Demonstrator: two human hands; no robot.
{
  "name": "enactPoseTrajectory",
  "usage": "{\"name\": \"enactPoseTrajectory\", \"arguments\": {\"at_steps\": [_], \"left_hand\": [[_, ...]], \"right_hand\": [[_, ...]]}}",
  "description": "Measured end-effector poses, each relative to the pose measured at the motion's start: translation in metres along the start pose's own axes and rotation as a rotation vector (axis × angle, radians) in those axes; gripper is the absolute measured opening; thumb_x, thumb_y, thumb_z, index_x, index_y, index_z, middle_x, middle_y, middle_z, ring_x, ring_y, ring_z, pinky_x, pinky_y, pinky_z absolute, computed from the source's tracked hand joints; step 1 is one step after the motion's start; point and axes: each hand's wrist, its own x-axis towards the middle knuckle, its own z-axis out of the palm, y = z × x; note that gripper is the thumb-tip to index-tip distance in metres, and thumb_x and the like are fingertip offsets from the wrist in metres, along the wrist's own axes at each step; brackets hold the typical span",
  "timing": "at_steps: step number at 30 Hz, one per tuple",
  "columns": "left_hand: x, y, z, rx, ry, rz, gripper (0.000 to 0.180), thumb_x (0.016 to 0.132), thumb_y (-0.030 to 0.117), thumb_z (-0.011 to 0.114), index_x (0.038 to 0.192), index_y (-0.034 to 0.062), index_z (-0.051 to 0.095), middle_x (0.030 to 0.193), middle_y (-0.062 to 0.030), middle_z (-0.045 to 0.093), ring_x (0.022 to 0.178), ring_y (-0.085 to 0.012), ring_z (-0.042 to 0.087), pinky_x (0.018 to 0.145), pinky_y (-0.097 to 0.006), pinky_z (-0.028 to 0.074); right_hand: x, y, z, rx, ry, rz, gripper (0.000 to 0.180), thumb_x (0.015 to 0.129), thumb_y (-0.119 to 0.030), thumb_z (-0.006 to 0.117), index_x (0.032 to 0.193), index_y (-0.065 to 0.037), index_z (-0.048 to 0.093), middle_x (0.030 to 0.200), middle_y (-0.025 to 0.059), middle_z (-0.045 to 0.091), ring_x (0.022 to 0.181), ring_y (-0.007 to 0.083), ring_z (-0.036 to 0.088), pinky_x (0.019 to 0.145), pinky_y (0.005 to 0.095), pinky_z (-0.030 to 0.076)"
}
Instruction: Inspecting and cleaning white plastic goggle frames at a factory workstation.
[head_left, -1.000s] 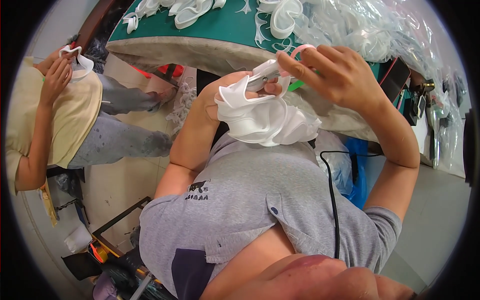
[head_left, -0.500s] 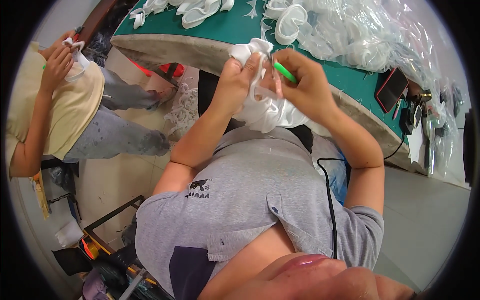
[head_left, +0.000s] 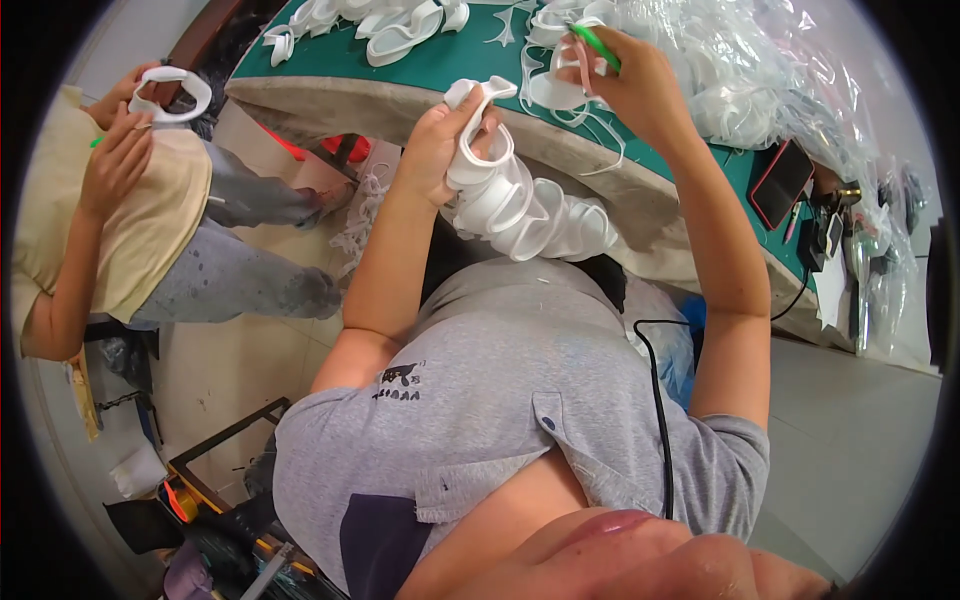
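Observation:
My left hand is closed on the end of a string of white, rounded, ring-shaped pieces, which hangs over my lap. One open loop faces up beside my fingers. My right hand is raised over the green table, closed round a small green-handled tool; its working end is hard to make out against the white pieces. Below that hand a thin white offcut strip trails over the table's edge. Whether the fingers still pinch the strip, I cannot tell.
White looped pieces lie along the table. Clear plastic bags are heaped at the far right, near a red-edged phone. At the left, a co-worker's hands hold a white ring. Offcuts lie below.
My right hand has moved up and away from my left hand, over the table, with the green-handled tool. My left hand has shifted slightly left, and the white loop now shows open.

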Motion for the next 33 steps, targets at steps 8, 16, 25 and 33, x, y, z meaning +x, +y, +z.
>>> {"name": "enactPoseTrajectory", "arguments": {"at_steps": [8, 16, 25, 33], "left_hand": [[-0.032, 0.024, 0.005, 0.650, -0.082, -0.041, 0.092, 0.071, 0.021, 0.079, 0.141, 0.0005, 0.023, 0.136, -0.0089, 0.039, 0.124, -0.0192, 0.041, 0.105, -0.032, 0.032], [-0.004, -0.013, 0.008, 0.607, -0.013, -0.081, 0.094, 0.072, 0.002, 0.073, 0.143, 0.0027, 0.012, 0.130, -0.0128, 0.044, 0.116, -0.0231, 0.048, 0.097, -0.035, 0.041], [-0.009, -0.027, 0.023, -0.138, -0.015, -0.131, 0.045, 0.090, 0.010, 0.058, 0.131, 0.0020, 0.041, 0.124, -0.0094, 0.055, 0.114, -0.0206, 0.054, 0.097, -0.038, 0.044], [-0.015, -0.029, 0.047, -0.245, 0.033, -0.027, 0.043, 0.091, 0.015, 0.058, 0.128, -0.0014, 0.043, 0.124, -0.0098, 0.054, 0.114, -0.0198, 0.053, 0.100, -0.035, 0.041]], "right_hand": [[-0.055, 0.001, -0.069, -0.699, -0.102, 0.123, 0.015, 0.084, -0.009, 0.065, 0.095, 0.000, 0.060, 0.070, 0.0082, 0.064, 0.062, 0.0125, 0.058, 0.060, 0.0255, 0.046], [-0.115, 0.050, -0.131, -0.632, -0.163, 0.478, 0.028, 0.075, -0.003, 0.068, 0.100, 0.002, 0.057, 0.071, 0.0096, 0.060, 0.068, 0.0137, 0.055, 0.066, 0.0281, 0.044], [-0.117, 0.004, -0.016, 0.258, 0.170, 0.242, 0.014, 0.090, -0.012, 0.061, 0.093, 0.001, 0.061, 0.079, -0.0049, 0.054, 0.069, 0.0013, 0.047, 0.058, 0.0166, 0.034], [-0.089, 0.003, 0.041, 0.206, 0.141, 0.177, 0.015, 0.086, -0.005, 0.066, 0.094, 0.001, 0.055, 0.079, -0.0016, 0.057, 0.069, 0.0020, 0.049, 0.059, 0.0177, 0.037]]}}
